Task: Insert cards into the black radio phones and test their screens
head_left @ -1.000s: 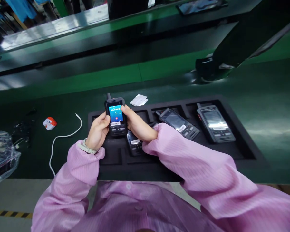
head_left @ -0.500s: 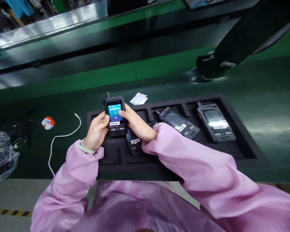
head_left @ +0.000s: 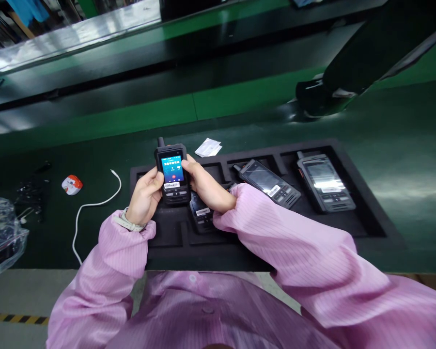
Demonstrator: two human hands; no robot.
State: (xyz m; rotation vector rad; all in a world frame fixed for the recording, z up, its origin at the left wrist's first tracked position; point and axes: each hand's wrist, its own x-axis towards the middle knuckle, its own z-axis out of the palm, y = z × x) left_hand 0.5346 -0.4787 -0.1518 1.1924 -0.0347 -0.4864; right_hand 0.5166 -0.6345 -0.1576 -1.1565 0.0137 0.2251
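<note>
A black handheld radio (head_left: pixel 177 197) with a stubby antenna and a lit blue screen is held upright between both hands above a black foam tray (head_left: pixel 163 232). My left hand (head_left: pixel 145 194) grips its left side, thumb on the edge beside the screen. From the right, my right hand (head_left: pixel 207 186) holds the other side, its thumb at the screen's right edge; its other fingers are mostly hidden behind the radio. Under my right wrist lies a second radio (head_left: pixel 202 213), partly covered. Two more radios, one tilted (head_left: pixel 269 182) and one larger-looking (head_left: pixel 327 182), rest in the tray to the right.
A white cable (head_left: pixel 78 218) curves over the green table at the left, near an orange and white object (head_left: pixel 71 184). Further left are dark cords (head_left: pixel 31 198) and a clear plastic bag (head_left: pixel 3 232). Folded white paper (head_left: pixel 208 147) lies behind the tray. A black stand (head_left: pixel 323 97) rises at the back right.
My right thumb has shifted from over the screen to its right edge. The blue screen still shows, now with a small pale mark near its right side. Both hands keep hold of the radio.
</note>
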